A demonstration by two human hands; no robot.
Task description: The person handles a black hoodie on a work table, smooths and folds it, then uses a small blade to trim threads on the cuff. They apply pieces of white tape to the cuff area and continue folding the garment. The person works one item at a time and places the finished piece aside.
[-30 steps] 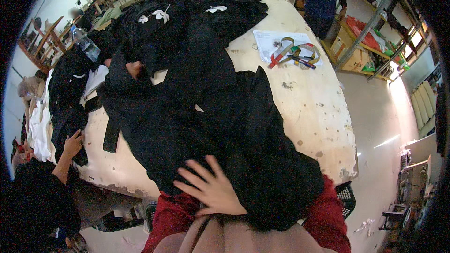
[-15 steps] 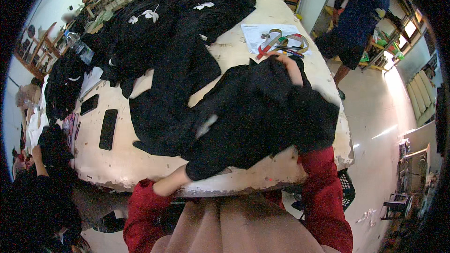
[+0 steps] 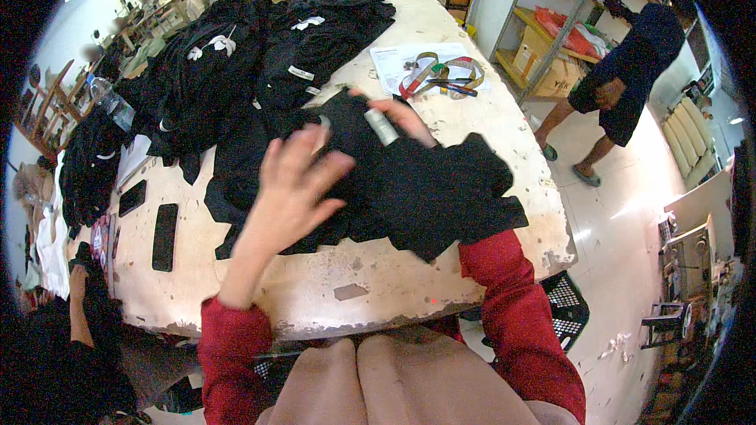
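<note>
A black garment (image 3: 441,189) lies bunched over the near part of the table, its cloth covering most of my right forearm. My right hand (image 3: 405,120) shows at its far side, fingers closed on the cloth beside a small white label (image 3: 382,127). My left hand (image 3: 293,189) is open above the garment, fingers spread and slightly blurred, with a pale bit (image 3: 324,132) of something near its fingertips that I cannot make out.
More black garments (image 3: 205,63) with white labels are heaped at the far left. Two dark phones (image 3: 164,236) lie at left. A tape measure (image 3: 429,71) and pens rest on paper (image 3: 386,63) at the far right. One person (image 3: 630,71) is by the shelves; another's arm (image 3: 79,307) is at left.
My left hand has come out from under the garment's near edge and up over it. My right hand has moved left with the cloth. The person at right has moved.
</note>
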